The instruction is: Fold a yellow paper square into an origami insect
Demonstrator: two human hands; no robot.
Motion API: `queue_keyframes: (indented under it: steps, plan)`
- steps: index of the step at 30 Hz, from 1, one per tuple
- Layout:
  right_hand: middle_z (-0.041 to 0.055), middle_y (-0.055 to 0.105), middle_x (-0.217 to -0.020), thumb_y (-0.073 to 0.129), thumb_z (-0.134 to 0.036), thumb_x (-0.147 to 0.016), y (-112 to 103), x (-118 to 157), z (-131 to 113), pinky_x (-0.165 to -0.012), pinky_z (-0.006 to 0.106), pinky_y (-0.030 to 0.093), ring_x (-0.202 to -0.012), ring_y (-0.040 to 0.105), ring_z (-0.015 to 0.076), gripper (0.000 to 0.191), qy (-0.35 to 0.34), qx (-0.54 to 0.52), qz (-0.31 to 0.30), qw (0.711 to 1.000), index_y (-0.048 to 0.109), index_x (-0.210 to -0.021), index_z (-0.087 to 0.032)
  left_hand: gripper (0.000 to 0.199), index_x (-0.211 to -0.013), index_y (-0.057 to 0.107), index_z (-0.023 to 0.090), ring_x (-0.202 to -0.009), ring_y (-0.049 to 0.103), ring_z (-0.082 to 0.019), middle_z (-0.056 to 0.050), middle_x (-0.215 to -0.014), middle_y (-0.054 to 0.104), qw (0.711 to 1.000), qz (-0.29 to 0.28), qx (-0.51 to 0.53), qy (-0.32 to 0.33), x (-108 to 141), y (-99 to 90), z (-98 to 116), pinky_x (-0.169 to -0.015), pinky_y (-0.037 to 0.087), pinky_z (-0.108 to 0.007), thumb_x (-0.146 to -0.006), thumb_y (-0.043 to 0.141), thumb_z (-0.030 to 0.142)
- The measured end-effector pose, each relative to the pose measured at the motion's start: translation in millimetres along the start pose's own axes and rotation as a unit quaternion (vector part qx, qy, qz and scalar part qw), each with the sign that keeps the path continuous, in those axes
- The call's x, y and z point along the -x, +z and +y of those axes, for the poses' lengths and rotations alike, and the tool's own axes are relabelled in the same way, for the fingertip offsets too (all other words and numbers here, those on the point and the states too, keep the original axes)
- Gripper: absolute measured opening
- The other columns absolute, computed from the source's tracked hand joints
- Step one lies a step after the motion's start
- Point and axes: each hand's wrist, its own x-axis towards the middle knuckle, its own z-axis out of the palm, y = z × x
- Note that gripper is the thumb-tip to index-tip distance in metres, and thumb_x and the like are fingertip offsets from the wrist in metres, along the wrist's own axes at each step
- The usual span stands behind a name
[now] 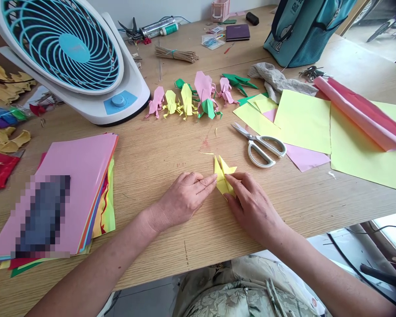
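Note:
A small piece of yellow folded paper (221, 184), with pointed flaps at its top, lies on the wooden table between my hands. My left hand (181, 198) has its fingers pressed together, their tips on the paper's left edge. On the other side, my right hand (252, 204) grips the paper between thumb and fingers and covers part of it. Just beyond to the right rest white-handled scissors (262, 147), lying partly spread. Behind the paper stand several folded paper figures, among them a yellow one (187, 100), a large pink one (203, 88) and a green one (209, 108).
A fan (125, 99) stands at the back left, beyond a stack of coloured paper (75, 163). Yellow sheets (303, 121) and a rolled red-pink sheet (363, 114) lie at right. Farther back are a grey cloth (270, 79), a teal bag (306, 35) and bundled sticks (174, 54).

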Motion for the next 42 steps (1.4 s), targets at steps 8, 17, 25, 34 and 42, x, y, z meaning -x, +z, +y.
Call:
queue_keyframes:
  steps: [8,17,25,34,42]
  plan:
    - [0.0139,0.064,-0.118,0.048,-0.018,-0.096,-3.8,1.1,0.6,-0.082,0.045,0.047,-0.096,0.057,0.0263,0.024,-0.013,0.09,-0.004,0.996,0.064,-0.114,-0.019,0.048,-0.145,0.042,0.013,-0.112,0.05,-0.025,-0.011,-0.145,0.052,0.999,-0.004,0.041,-0.014,1.0,1.1,-1.9,-0.094,0.044,-0.042,-0.097,0.045,0.017]
    - [0.0109,0.066,-0.122,0.052,-0.018,-0.094,-6.0,2.9,1.4,-0.08,0.043,0.043,-0.096,0.054,0.027,0.028,-0.017,0.132,-0.021,0.991,0.061,-0.121,-0.02,0.049,-0.146,0.042,0.019,-0.115,0.05,-0.024,-0.007,-0.145,0.054,0.999,-0.017,0.036,-0.032,-3.7,-4.7,-1.8,-0.095,0.042,-0.041,-0.098,0.047,0.019]
    - [0.0146,0.063,-0.125,0.05,-0.017,-0.095,-5.7,2.1,0.7,-0.081,0.043,0.045,-0.098,0.054,0.0279,0.033,-0.017,0.143,-0.039,0.989,0.057,-0.127,-0.015,0.048,-0.148,0.039,0.02,-0.129,0.045,-0.025,-0.006,-0.149,0.048,0.999,-0.037,0.021,-0.032,-3.3,-5.3,-1.4,-0.102,0.035,-0.042,-0.1,0.042,0.02]
    - [0.0151,0.062,-0.125,0.052,-0.016,-0.094,-4.0,2.9,2.0,-0.081,0.041,0.047,-0.097,0.054,0.0263,0.034,-0.034,0.177,-0.041,0.983,0.058,-0.127,-0.01,0.049,-0.149,0.038,0.02,-0.131,0.043,-0.025,-0.005,-0.15,0.047,0.998,-0.042,0.023,-0.026,-3.4,-5.5,-3.5,-0.105,0.033,-0.043,-0.099,0.041,0.019]
    - [0.0143,0.06,-0.128,0.053,-0.015,-0.092,-3.0,5.6,2.5,-0.082,0.04,0.047,-0.097,0.053,0.0263,0.037,-0.033,0.199,-0.046,0.978,0.058,-0.129,-0.014,0.05,-0.15,0.035,0.022,-0.133,0.042,-0.025,-0.003,-0.153,0.043,0.998,-0.059,0.017,-0.031,-3.6,-3.2,-4.6,-0.105,0.031,-0.045,-0.1,0.038,0.02]
